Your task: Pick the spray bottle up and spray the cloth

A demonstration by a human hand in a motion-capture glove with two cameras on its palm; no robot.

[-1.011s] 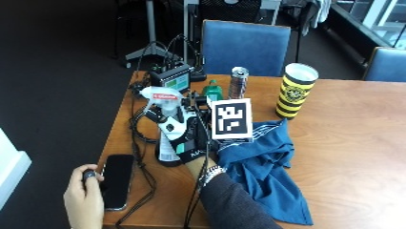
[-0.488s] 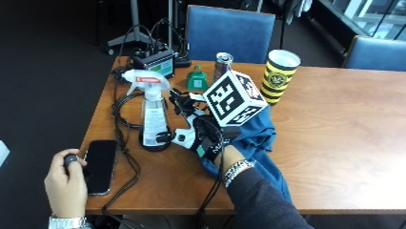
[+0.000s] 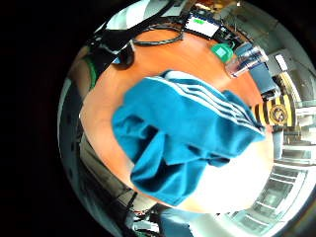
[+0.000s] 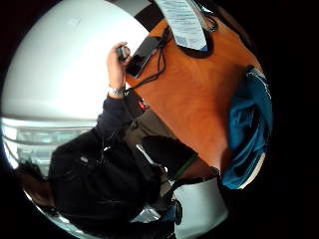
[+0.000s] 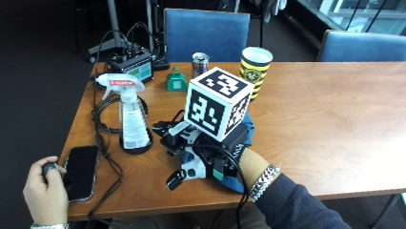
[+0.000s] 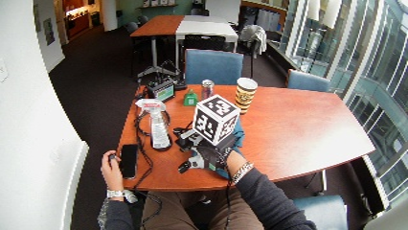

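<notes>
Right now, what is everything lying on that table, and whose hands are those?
Spray bottle: one, clear with white trigger head, upright at the table's left side.
Cloth: one, blue with white stripes, bunched beneath the gloved hand.
Cup: one, yellow and black, at the far edge.
Can: one, beside the cup.
Phone: one, black, near edge.
Table: one, brown wood.
Left hand: bare, holds a small dark object.
Right hand: black glove, over the cloth.
</notes>
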